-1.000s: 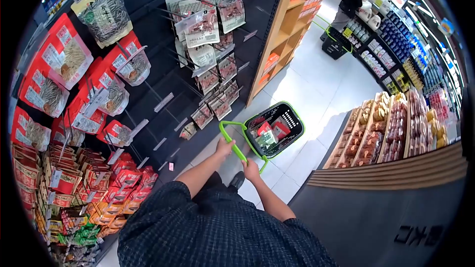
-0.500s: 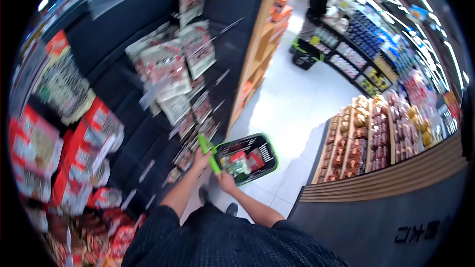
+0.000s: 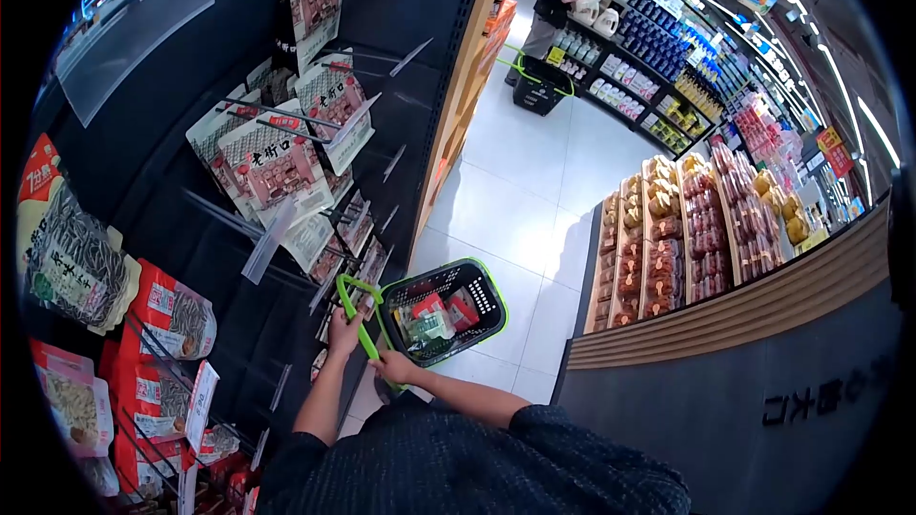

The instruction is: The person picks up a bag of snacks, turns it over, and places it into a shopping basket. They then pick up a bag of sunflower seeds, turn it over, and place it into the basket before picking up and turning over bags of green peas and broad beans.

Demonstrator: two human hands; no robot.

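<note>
A black shopping basket with a green rim is tilted in front of me, low over the floor. Red packs and a clear-and-green package lie inside it. My left hand is closed around the green basket handle near its upper part. Lower on the same handle, my right hand is closed too. Left of the basket, snack pouches with pink-and-white fronts hang on metal hooks.
Red bags hang on the rack at left. A wooden-edged stand with rows of packaged food is to the right. Farther off, a person stands by bottle shelves, with another black basket on the tiled floor.
The view has turned and steadied, so the far person and the stand appear farther left. Both hands, still on the handle, and the basket have also shifted left in view.
</note>
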